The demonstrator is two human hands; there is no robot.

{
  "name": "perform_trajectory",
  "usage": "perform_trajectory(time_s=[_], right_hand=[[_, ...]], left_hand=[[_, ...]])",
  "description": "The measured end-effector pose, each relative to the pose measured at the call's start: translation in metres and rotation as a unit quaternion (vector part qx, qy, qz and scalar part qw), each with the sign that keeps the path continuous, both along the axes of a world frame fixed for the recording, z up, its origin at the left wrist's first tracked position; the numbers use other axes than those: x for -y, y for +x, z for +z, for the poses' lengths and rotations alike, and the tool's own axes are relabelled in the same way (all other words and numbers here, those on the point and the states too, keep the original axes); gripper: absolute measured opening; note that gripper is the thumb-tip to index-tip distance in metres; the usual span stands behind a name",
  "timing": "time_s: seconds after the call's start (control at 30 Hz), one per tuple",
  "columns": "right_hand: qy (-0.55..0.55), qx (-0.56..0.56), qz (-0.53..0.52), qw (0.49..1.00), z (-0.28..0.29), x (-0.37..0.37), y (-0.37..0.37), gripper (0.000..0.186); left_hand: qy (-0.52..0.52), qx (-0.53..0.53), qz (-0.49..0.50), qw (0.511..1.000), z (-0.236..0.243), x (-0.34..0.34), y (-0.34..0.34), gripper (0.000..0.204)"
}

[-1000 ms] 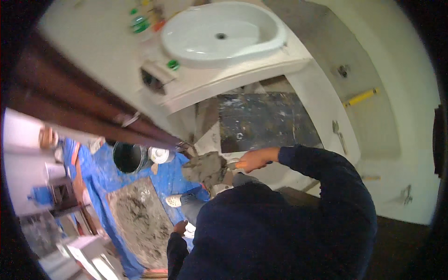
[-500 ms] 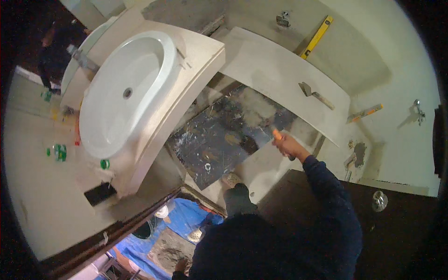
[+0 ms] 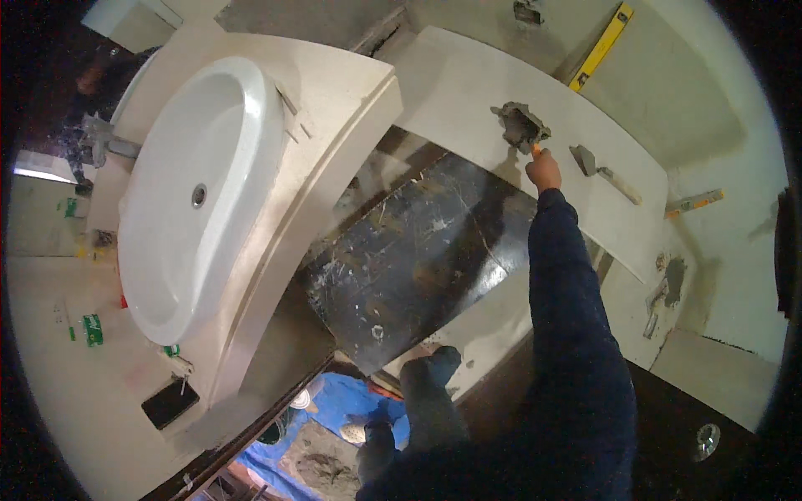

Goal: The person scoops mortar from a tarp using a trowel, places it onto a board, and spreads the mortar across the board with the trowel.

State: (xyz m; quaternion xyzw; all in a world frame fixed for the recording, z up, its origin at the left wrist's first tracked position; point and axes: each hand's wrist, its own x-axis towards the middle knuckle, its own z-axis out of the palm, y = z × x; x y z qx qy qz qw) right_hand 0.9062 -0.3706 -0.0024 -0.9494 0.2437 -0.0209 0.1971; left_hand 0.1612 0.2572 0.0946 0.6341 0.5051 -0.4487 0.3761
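Observation:
My right hand [image 3: 543, 169] grips the orange handle of a trowel [image 3: 532, 149], whose blade is covered by a lump of grey mortar [image 3: 520, 125], over the white ledge [image 3: 444, 83]. A second trowel [image 3: 610, 177], with a triangular blade and pale handle, lies to the right of my hand. A yellow spirit level [image 3: 601, 48] leans by the wall behind the ledge. Below the ledge is a large dark, scuffed board [image 3: 401, 267]. I cannot see my left hand.
A white oval basin [image 3: 159, 242] sits in a beige counter [image 3: 341, 81] at the left. A dark phone-like rectangle [image 3: 170, 402] lies near its front. Below are my legs and feet [image 3: 430, 392], beside a doorway with blue sheeting [image 3: 378, 395] and buckets. A dark panel fills the lower right.
The view has swung toward the basin and ledge. My right arm has reached forward, carrying the mortar-laden trowel from near the doorway up over the ledge. My left hand has left view.

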Motion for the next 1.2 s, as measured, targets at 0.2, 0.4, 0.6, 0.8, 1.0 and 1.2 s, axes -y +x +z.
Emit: perform_trajectory(time_s=[0.2, 0.4, 0.6, 0.8, 1.0, 1.2], right_hand=[[0.067, 0.037, -0.005, 0.997, 0.046, -0.008, -0.074, 0.038], [0.237, 0.141, 0.021, 0.961, 0.019, -0.004, -0.069, 0.039], [0.07, 0.028, 0.31, 0.948, 0.037, 0.08, -0.087, 0.053], [0.192, -0.079, 0.284, 0.936, 0.078, 0.0, -0.113, 0.039], [0.393, -0.306, 0.224, 0.838, 0.143, -0.078, -0.223, 0.018], [0.318, -0.608, 0.192, 0.701, 0.184, -0.225, -0.299, 0.019]], left_hand=[[0.002, 0.014, -0.005, 1.0, -0.001, 0.0, 0.019, 0.04], [0.007, 0.081, 0.02, 0.996, -0.001, -0.004, -0.021, 0.046], [0.039, 0.105, -0.337, 0.935, -0.025, 0.035, -0.111, 0.052], [0.079, 0.075, -0.058, 0.992, -0.048, 0.107, -0.164, 0.063], [0.086, 0.059, 0.133, 0.986, -0.077, 0.138, -0.149, 0.059], [0.097, 0.084, 0.289, 0.949, -0.107, 0.14, -0.173, 0.057]])
